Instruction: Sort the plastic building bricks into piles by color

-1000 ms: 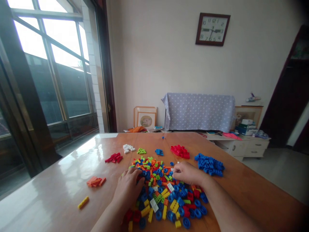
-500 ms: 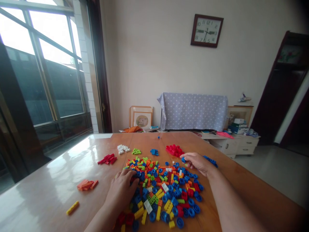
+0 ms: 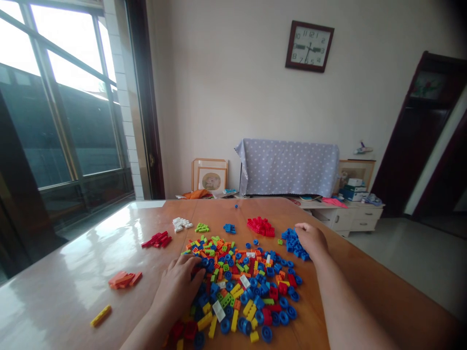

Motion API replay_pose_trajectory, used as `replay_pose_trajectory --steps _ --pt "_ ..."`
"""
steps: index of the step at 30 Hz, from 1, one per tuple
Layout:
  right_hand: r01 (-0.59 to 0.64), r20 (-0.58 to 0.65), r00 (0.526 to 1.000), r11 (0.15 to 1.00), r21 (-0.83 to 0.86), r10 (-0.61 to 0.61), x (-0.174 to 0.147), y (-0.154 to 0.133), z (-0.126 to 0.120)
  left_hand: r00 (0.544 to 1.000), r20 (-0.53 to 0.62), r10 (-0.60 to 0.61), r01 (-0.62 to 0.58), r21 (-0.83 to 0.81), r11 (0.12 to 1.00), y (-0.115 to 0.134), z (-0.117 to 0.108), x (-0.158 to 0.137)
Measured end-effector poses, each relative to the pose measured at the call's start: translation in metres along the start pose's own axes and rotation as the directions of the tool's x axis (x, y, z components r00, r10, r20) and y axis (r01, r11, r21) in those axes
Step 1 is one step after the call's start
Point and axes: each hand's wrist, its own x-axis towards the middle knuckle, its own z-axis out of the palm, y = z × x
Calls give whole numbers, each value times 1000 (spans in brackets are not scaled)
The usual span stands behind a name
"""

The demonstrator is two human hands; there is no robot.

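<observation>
A mixed heap of toy building bricks and blue wheel-like pieces [image 3: 233,287] spreads over the table in front of me. My left hand [image 3: 180,277] lies at the heap's left edge, fingers over dark blue pieces and thumb apart from them; it looks open. At the right, my right hand [image 3: 312,239] is at a separate pile of blue bricks [image 3: 294,244], its fingers curled at the pile's far side. Whatever those fingertips hold is hidden. Between heap and blue pile lies one lime green brick [image 3: 279,241].
Single-colour groups stand around the heap: red bricks [image 3: 260,226], light blue bricks [image 3: 229,228], lime bricks [image 3: 202,227], white bricks [image 3: 181,223], dark red bricks [image 3: 156,239], orange bricks [image 3: 124,279]. A yellow brick [image 3: 101,316] lies at the left. One small blue piece [image 3: 236,206] sits near the table's far edge.
My right hand, with a blue piece in its fingers before, has moved right to the blue pile, which now shows more fully. My left hand stays at the heap. The view has shifted slightly.
</observation>
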Motion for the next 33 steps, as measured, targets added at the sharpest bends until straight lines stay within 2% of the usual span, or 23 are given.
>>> replay_pose_trajectory --steps 5,9,15,18,24,27,33 --pt "5 -25 1000 995 -100 -8 2 6 2 1000 16 -17 17 4 1000 2 -2 0" --pt "52 -40 998 989 -138 -58 -2 -4 5 1000 13 -1 1 -1 1000 3 -3 0" --pt "217 143 969 969 -121 -199 -16 -26 27 1000 7 -4 4 4 1000 2 -2 -2" --pt "197 197 965 973 -119 -172 -19 -27 34 1000 11 -9 9 -2 1000 3 -2 -2" --pt "72 296 955 992 -107 -37 -20 -20 37 999 30 -28 28 -8 1000 4 -2 0" --pt "70 330 944 988 -136 -21 -20 -20 37 999 35 -38 39 -1 999 5 -4 -1" --pt "119 313 948 977 -176 -59 -19 -21 38 1000 12 1 -1 -10 1000 4 -2 -3"
